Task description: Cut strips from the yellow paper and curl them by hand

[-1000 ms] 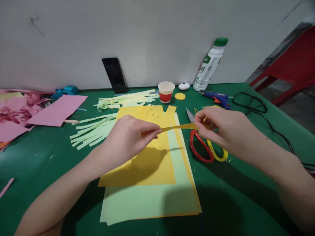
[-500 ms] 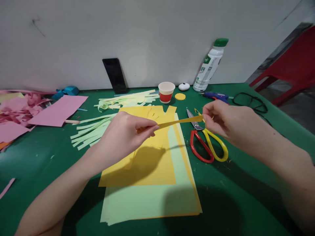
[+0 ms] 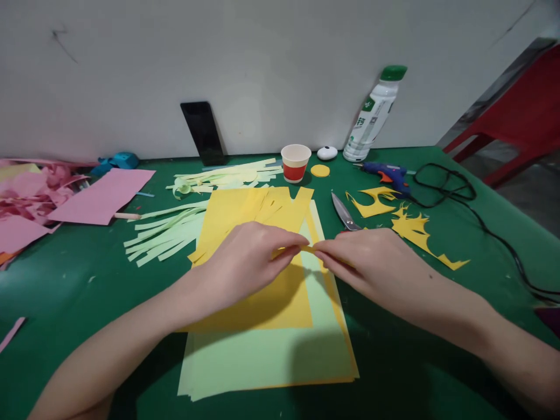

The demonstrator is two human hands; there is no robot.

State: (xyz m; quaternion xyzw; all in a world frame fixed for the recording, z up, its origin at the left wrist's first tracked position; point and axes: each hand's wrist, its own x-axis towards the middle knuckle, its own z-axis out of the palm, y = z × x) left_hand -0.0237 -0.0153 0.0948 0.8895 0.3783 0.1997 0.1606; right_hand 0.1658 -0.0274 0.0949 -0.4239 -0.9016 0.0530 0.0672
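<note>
Left hand [image 3: 251,256] and right hand [image 3: 365,262] both pinch a short yellow strip [image 3: 306,249] between fingertips. Strip runs left-right above the yellow sheet [image 3: 262,303]. Scissors [image 3: 345,214] lie just behind the right hand.

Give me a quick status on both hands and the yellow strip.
Left hand and right hand fingertip to fingertip, both pinching the yellow strip. Strip mostly hidden, held above the yellow sheet. Scissors partly under right hand.

A red-and-white paper cup [image 3: 296,163] stands at the back of the green desk [image 3: 65,291], beside a round yellow paper disc [image 3: 320,171]. A white plastic bottle with green cap [image 3: 373,116] leans against the wall. A blue glue gun [image 3: 387,173] lies near a black cord [image 3: 455,189]. Pink paper sheets [image 3: 102,195] lie far left.
</note>
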